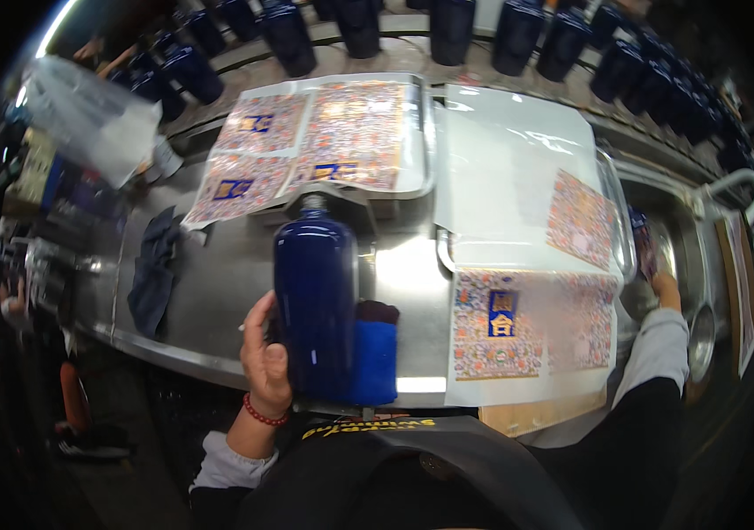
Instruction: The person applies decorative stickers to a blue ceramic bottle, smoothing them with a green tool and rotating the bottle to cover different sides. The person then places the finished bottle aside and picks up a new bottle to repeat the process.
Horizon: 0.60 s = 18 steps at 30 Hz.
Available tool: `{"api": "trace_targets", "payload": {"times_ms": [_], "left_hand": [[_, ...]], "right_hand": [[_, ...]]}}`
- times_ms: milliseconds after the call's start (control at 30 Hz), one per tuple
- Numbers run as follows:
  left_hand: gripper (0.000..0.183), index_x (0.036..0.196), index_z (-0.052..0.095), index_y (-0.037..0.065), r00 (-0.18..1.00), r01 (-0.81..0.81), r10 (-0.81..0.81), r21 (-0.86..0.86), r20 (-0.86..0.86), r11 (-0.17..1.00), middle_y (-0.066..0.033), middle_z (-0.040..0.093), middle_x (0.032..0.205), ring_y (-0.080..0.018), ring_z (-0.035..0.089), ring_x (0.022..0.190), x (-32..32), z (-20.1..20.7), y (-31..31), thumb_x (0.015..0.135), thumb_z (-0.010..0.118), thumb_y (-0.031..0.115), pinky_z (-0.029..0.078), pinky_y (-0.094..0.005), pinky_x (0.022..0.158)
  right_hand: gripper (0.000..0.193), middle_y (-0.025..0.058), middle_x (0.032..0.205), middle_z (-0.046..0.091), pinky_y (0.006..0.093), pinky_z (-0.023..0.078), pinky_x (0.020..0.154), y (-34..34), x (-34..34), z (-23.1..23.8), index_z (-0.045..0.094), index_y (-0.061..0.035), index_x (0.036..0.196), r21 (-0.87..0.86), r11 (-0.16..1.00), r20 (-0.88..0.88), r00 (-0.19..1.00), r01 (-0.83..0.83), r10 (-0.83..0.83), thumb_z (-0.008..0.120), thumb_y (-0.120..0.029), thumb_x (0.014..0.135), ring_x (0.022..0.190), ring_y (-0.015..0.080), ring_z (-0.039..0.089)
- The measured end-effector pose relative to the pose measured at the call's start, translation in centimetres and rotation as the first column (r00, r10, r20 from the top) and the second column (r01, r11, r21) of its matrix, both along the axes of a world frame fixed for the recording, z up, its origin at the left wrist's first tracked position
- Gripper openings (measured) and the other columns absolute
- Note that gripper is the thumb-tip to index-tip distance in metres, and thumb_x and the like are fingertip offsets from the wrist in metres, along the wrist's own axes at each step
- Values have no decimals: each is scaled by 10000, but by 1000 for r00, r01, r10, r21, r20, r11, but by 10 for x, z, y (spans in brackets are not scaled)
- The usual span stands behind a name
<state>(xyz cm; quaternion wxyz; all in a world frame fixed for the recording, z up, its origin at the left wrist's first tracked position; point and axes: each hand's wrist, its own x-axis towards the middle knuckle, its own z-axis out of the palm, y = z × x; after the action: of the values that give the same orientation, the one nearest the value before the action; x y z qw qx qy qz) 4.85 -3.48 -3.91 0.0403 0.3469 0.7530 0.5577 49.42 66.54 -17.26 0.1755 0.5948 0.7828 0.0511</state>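
Note:
A glossy dark blue bottle point(314, 291) with a narrow neck stands in front of me, near the table's edge. My left hand point(266, 358), a red bead bracelet at its wrist, is against the bottle's left side, its fingers partly hidden behind it. At the far right, my right hand point(665, 290) reaches into a metal basin point(690, 256), its fingers at the lower end of a dark, patterned decal piece point(642, 240). Exactly how those fingers grip is hard to see. Beside the bottle lies a folded blue cloth point(376, 360).
Patterned decal sheets point(355, 128) lie at the back left; another sheet point(496, 327) lies at right below a white sheet point(509, 168). A dark crumpled cloth point(154, 269) and a plastic bag point(94, 119) are at left. Several blue bottles point(450, 34) line the back.

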Motion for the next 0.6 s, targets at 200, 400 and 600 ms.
{"api": "trace_targets", "payload": {"times_ms": [200, 400, 600], "left_hand": [[726, 1421, 422, -127, 992, 34, -33, 5, -121, 999, -265, 581, 1305, -320, 593, 1200, -3, 4, 1, 1048, 432, 495, 459, -387, 1036], [899, 1501, 332, -81, 947, 232, -213, 53, -240, 971, -303, 500, 1410, -379, 550, 1264, -7, 6, -4, 908, 679, 497, 433, -436, 1063], [936, 1488, 412, -52, 801, 220, -278, -172, -531, 960, -360, 478, 1403, -488, 542, 1232, -15, 23, -10, 715, 875, 201, 454, -453, 1039]], "right_hand": [[364, 213, 1282, 658, 491, 506, 1013, 11, -14, 51, 679, -50, 1242, 103, 962, 1, 967, 252, -253, 658, -170, 899, 1221, 399, 616], [342, 240, 1295, 616, 543, 493, 984, 25, -34, 123, 659, -20, 1206, 272, 958, -41, 996, 90, -82, 531, -177, 930, 1199, 470, 586], [308, 301, 1096, 628, 539, 513, 864, 7, -80, 202, 663, 31, 1031, 457, 831, -18, 931, -318, 366, 616, -256, 929, 1040, 482, 618]]}}
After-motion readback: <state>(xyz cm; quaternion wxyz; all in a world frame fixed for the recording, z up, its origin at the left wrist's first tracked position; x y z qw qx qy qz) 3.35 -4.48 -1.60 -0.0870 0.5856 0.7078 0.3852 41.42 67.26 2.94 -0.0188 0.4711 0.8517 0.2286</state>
